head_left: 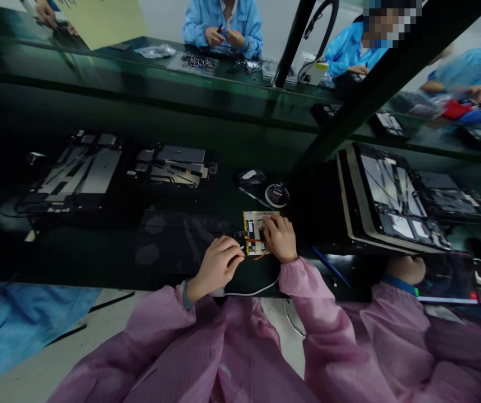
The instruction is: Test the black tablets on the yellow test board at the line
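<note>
A flat battery pack with yellow edges, a white label and orange ribbon cables lies on the dark bench in front of me. My right hand rests on its right part, fingers curled down and pressed onto it. At the pack's lower left edge is my left hand, its thumb and fingers pinched together beside the orange cables. A small pale tip shows at those fingers, too small to name. Just behind the pack sit a round tin and a dark object with a white label.
Opened tablet-like devices lie at left and centre left. A tall stack of similar devices stands at right. A blue pen-like tool and a white cable are near the front edge. Co-workers sit beside and across.
</note>
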`<state>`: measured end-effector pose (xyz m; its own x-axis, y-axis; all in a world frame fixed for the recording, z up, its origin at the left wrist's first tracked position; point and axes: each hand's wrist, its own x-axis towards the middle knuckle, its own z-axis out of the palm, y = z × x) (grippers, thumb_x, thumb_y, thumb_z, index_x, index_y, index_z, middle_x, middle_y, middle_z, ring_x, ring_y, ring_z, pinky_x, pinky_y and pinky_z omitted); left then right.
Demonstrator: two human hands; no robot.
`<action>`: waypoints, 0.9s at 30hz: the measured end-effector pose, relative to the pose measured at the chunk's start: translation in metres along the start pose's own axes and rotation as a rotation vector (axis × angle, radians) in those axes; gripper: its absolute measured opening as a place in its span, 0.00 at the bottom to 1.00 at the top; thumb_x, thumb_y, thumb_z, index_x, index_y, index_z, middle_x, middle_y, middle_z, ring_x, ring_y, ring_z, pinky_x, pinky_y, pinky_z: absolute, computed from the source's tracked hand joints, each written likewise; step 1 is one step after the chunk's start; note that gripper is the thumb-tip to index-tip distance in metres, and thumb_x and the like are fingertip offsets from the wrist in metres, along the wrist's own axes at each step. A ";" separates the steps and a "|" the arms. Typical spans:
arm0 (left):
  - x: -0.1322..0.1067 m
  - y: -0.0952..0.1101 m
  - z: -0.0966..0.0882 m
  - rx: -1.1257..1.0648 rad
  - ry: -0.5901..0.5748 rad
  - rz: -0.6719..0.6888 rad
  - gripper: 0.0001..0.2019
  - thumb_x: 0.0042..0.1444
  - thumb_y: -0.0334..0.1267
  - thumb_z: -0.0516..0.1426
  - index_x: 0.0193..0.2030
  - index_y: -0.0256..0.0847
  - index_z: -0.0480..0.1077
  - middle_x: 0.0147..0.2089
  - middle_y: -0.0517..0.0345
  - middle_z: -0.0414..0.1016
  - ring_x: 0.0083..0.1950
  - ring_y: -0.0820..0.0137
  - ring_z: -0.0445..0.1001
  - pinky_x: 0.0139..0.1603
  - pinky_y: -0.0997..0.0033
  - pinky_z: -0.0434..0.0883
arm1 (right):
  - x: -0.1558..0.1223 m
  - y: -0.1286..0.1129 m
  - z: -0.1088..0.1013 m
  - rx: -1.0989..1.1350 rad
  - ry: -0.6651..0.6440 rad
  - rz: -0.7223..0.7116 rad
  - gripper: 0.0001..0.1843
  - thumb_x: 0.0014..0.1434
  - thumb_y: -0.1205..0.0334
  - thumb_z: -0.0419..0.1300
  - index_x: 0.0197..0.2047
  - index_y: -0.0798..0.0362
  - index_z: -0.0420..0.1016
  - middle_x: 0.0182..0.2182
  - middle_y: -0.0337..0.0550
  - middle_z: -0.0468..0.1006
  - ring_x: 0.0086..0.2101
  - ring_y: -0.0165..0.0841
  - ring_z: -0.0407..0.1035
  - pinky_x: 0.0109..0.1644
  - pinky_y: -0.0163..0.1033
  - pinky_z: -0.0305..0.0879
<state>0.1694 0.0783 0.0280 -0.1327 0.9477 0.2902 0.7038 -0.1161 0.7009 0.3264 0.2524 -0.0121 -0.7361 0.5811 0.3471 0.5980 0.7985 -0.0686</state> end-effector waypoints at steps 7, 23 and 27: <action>-0.004 0.000 -0.004 0.004 -0.007 0.044 0.18 0.60 0.43 0.58 0.57 0.46 0.69 0.51 0.50 0.70 0.52 0.62 0.68 0.52 0.60 0.69 | 0.004 0.007 0.005 0.065 0.034 0.030 0.18 0.65 0.65 0.48 0.54 0.57 0.71 0.39 0.50 0.75 0.39 0.39 0.65 0.43 0.43 0.60; -0.109 -0.099 -0.112 -0.025 0.389 -0.627 0.28 0.59 0.53 0.52 0.62 0.39 0.63 0.61 0.44 0.68 0.61 0.57 0.68 0.63 0.55 0.64 | -0.025 -0.170 -0.040 0.489 -0.071 -0.460 0.18 0.64 0.69 0.49 0.56 0.55 0.65 0.47 0.46 0.78 0.56 0.42 0.65 0.59 0.53 0.60; -0.112 -0.093 -0.128 -0.200 0.275 -0.713 0.29 0.57 0.56 0.53 0.60 0.40 0.66 0.60 0.48 0.70 0.60 0.58 0.69 0.60 0.58 0.68 | -0.004 -0.161 -0.024 0.372 0.017 -0.252 0.22 0.65 0.66 0.50 0.62 0.56 0.59 0.56 0.51 0.72 0.61 0.46 0.58 0.61 0.57 0.56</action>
<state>0.0292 -0.0552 0.0133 -0.6908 0.7092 -0.1406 0.2490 0.4160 0.8746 0.2407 0.1172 0.0196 -0.8368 0.3613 0.4114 0.2441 0.9187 -0.3103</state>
